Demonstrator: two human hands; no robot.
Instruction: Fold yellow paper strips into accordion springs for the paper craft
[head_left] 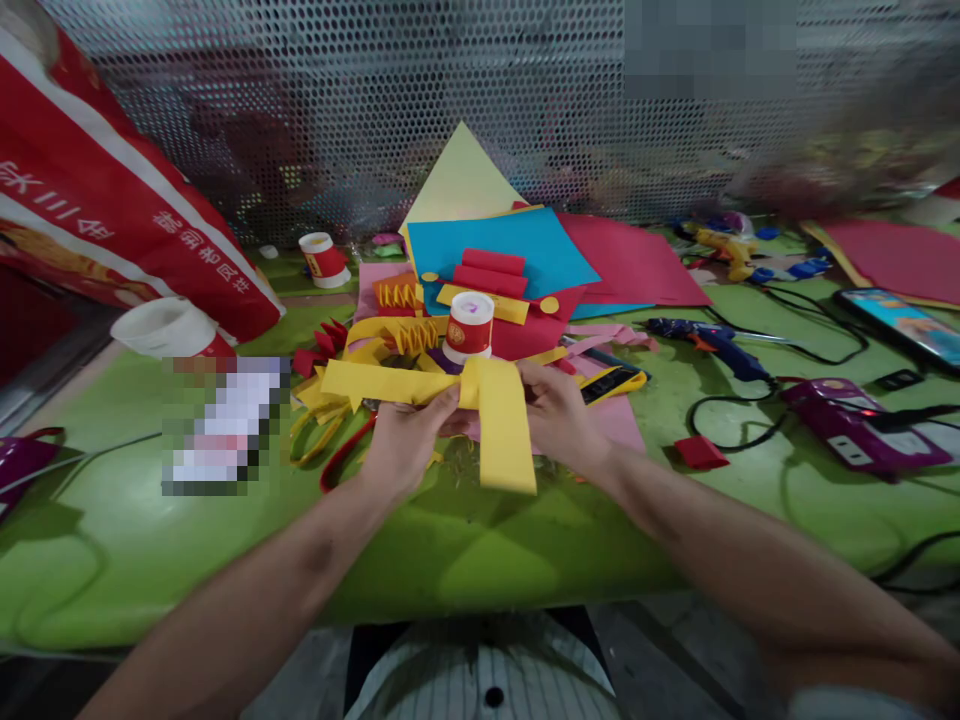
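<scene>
Seemingly at the folding step, crossing long, flat yellow paper strips [508, 430] at a corner; impossible to tell whether separate or one bent over. Held up over the green counter [465, 560], just in front of a red-and-white paper cup [469, 338]. Pinching the crossing with left hand [407, 440] fingers; gripping the right edge with right hand [561, 412] fingers, tips partly hidden. Calling next, probably, for squared edges and firm, even pressing.

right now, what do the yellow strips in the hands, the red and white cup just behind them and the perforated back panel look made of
Yellow strips: matte paper or thin card, judging by their crisp edges and dull, bent surface. Cup: probably smooth paper, with printed colours and a white rim; plastic is possible. Perforated panel: likely bare metal, grey with a faint sheen.
</scene>
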